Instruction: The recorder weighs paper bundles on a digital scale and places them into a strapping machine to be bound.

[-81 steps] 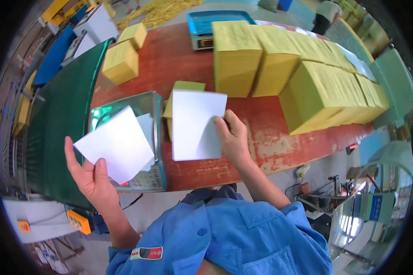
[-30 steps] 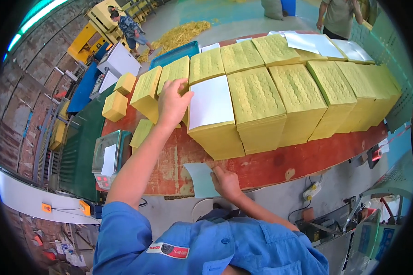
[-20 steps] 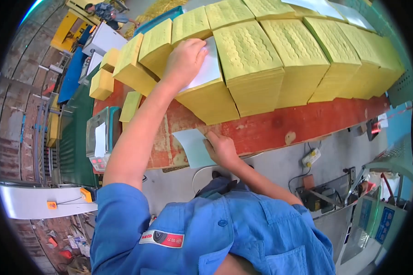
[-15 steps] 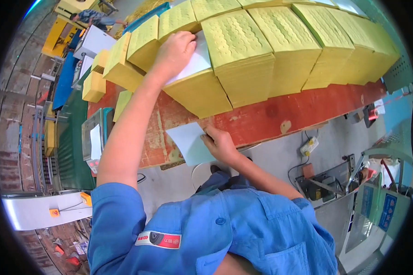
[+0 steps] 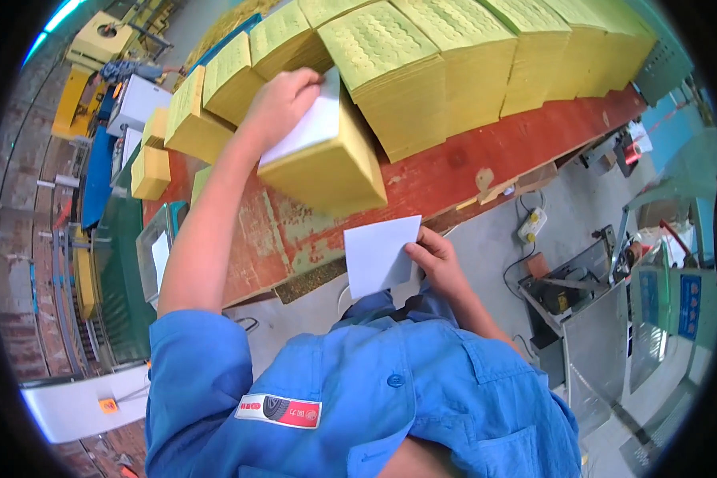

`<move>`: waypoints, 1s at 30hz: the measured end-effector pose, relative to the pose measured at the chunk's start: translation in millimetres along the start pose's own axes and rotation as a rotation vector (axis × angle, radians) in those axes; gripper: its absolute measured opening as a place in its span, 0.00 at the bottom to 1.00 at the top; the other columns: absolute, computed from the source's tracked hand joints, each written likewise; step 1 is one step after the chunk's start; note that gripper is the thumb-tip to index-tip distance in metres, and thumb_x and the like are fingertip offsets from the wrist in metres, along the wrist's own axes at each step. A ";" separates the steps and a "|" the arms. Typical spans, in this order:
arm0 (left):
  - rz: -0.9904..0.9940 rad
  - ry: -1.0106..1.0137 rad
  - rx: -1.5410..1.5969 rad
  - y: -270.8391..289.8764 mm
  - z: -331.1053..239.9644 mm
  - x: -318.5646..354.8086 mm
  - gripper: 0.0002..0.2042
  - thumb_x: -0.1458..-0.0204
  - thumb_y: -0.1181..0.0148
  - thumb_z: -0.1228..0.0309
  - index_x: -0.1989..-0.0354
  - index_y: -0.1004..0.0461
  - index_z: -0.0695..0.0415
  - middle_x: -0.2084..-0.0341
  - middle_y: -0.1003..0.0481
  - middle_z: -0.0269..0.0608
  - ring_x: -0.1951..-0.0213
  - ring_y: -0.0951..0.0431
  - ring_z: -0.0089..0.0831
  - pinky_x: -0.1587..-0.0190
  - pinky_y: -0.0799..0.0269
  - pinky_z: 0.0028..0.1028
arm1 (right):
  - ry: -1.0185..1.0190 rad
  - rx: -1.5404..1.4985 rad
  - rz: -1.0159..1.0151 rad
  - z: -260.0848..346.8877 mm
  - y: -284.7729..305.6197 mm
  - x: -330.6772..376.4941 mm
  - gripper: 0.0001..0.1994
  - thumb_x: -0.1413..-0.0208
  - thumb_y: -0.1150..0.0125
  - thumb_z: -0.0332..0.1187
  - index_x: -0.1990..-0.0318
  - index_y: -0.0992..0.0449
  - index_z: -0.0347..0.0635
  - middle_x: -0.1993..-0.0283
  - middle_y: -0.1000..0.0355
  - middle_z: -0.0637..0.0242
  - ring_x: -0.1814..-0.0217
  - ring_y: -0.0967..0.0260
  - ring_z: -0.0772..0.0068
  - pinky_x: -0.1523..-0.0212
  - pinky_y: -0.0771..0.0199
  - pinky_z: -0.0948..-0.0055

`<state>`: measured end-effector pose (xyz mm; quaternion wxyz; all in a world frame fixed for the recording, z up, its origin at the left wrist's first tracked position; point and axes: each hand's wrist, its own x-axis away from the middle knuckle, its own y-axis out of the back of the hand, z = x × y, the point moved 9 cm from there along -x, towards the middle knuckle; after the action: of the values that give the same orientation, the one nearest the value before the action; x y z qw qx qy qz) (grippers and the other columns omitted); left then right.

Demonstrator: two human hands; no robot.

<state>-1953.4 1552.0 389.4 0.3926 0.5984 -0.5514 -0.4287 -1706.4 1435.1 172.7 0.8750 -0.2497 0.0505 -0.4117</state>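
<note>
My left hand [image 5: 285,110] reaches over a block-like stack of yellow paper [image 5: 323,177], its fingers curled down at the far edge. On top of that stack lies a white sheet [image 5: 315,123], partly under the hand. The stack stands slightly askew, apart from the neighbouring yellow stack [image 5: 402,111] on its right. Near my body, my right hand [image 5: 442,263] pinches a second white sheet [image 5: 377,256] by its right edge, thumb on top. This sheet is held in the air just off the table's front edge.
More yellow stacks with wavy punched tops [image 5: 462,36] line the worn red table [image 5: 446,175]. Small yellow bundles [image 5: 150,171] and a clear-sided box [image 5: 153,247] are at the left. A power strip [image 5: 532,225] lies on the floor at right. Another person [image 5: 131,70] is far off.
The stack under my left hand has come toward me and left, opening a gap beside its neighbour. My right hand has moved right with its sheet, which now faces up flatter.
</note>
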 end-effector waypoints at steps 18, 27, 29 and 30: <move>0.036 -0.153 0.153 7.0 -18.4 143.0 0.24 0.36 0.56 0.58 0.36 0.38 0.57 0.38 0.38 0.57 0.36 0.38 0.46 0.35 0.45 0.34 | -0.006 -0.575 -0.402 -59.2 -81.1 49.7 0.09 0.40 0.47 0.30 0.54 0.27 0.40 0.59 0.25 0.70 0.57 0.28 0.74 0.58 0.29 0.72; 0.482 -0.013 1.356 -111.1 -13.2 191.5 0.25 0.36 0.59 0.59 0.34 0.43 0.62 0.38 0.39 0.47 0.41 0.33 0.33 0.39 0.36 0.32 | 0.073 -0.411 -0.452 -2.3 -25.8 198.5 0.13 0.40 0.45 0.32 0.49 0.27 0.42 0.58 0.28 0.71 0.59 0.33 0.78 0.59 0.32 0.76; 0.582 -0.155 1.322 -157.1 -80.5 198.9 0.25 0.36 0.57 0.61 0.34 0.43 0.61 0.39 0.38 0.46 0.42 0.33 0.32 0.40 0.35 0.32 | 0.147 -0.382 -0.521 12.9 9.1 265.2 0.15 0.39 0.46 0.32 0.46 0.29 0.37 0.53 0.27 0.66 0.53 0.30 0.74 0.52 0.29 0.72; 0.618 -0.222 1.301 -180.9 -116.6 207.9 0.25 0.36 0.57 0.61 0.34 0.43 0.61 0.39 0.38 0.46 0.42 0.33 0.32 0.41 0.34 0.32 | 0.160 -0.427 -0.584 17.2 27.6 302.8 0.17 0.40 0.47 0.30 0.44 0.31 0.32 0.49 0.28 0.62 0.47 0.30 0.71 0.44 0.30 0.67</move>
<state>-1779.5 1359.6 240.0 0.0021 0.4805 -0.8750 0.0580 -1483.5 1230.8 210.0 0.6421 -0.3975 0.1302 -0.6425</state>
